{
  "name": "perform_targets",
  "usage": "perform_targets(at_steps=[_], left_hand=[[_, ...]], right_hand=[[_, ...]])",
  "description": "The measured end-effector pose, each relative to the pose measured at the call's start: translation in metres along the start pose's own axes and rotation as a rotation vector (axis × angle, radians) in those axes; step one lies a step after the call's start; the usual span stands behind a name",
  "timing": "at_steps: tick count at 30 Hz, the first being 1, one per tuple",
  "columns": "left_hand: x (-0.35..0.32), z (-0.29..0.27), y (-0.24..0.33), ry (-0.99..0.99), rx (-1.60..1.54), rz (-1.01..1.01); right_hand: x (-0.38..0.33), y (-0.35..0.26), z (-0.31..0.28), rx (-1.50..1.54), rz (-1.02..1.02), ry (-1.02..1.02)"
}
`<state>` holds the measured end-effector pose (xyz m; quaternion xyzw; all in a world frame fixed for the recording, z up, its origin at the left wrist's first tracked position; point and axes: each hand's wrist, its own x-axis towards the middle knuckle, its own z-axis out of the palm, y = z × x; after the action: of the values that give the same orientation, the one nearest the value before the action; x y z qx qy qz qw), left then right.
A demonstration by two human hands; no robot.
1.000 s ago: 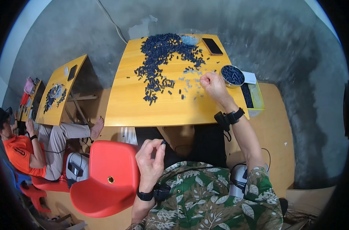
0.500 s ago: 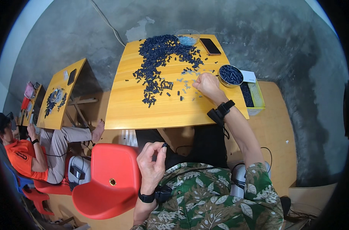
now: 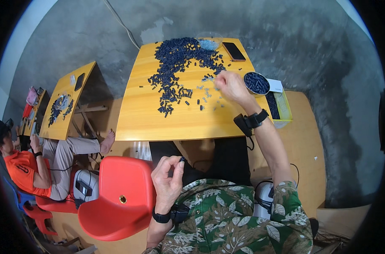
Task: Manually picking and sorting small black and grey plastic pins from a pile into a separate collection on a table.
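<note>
In front of my lap, my left hand (image 3: 167, 180) pinches a small dark blue cylindrical piece (image 3: 182, 159) between thumb and forefinger. Over the right part of the wooden table (image 3: 158, 125), my right hand (image 3: 234, 87) is closed with its fingers curled; whatever it may hold is hidden. Small clear plastic pieces (image 3: 207, 95) lie scattered just left of that hand. A big heap of dark blue cylindrical pieces (image 3: 175, 53) spreads over the table's far and middle part. Beside my right hand stands a round metal bowl (image 3: 260, 92) filled with similar dark pieces.
At the table's far edge are a clear bowl (image 3: 209, 43) of light blue bits and a phone (image 3: 234, 51). A yellow box (image 3: 284, 111) stands off the right side. To my left are a red chair (image 3: 125, 182) and a person in orange (image 3: 25, 169) at another table.
My right hand has lifted slightly up and to the right, away from the scattered clear pieces. The left hand keeps its pinch on the dark piece and has hardly moved.
</note>
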<state>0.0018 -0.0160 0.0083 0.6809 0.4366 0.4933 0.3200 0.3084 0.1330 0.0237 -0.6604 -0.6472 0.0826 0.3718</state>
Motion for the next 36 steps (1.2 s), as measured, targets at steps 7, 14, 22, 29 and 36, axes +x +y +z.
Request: perform_targets(at_steps=[7, 14, 22, 29, 36], left_hand=[[0.0, -0.001, -0.004, 0.005, 0.005, 0.012], [-0.001, 0.005, -0.005, -0.019, -0.009, 0.007], [-0.001, 0.004, -0.007, -0.019, -0.01, -0.008], [-0.002, 0.001, -0.013, 0.013, -0.046, -0.049], [-0.001, 0.002, -0.013, -0.015, -0.021, -0.035]], right_hand=[[-0.014, 0.051, 0.013, 0.026, 0.122, 0.103], [-0.04, 0.056, 0.053, -0.243, 0.08, -0.078], [-0.008, 0.03, 0.056, -0.249, -0.041, -0.163], [0.031, 0.056, 0.063, -0.423, 0.292, -0.249], [0.026, 0.029, 0.057, -0.379, 0.174, -0.339]])
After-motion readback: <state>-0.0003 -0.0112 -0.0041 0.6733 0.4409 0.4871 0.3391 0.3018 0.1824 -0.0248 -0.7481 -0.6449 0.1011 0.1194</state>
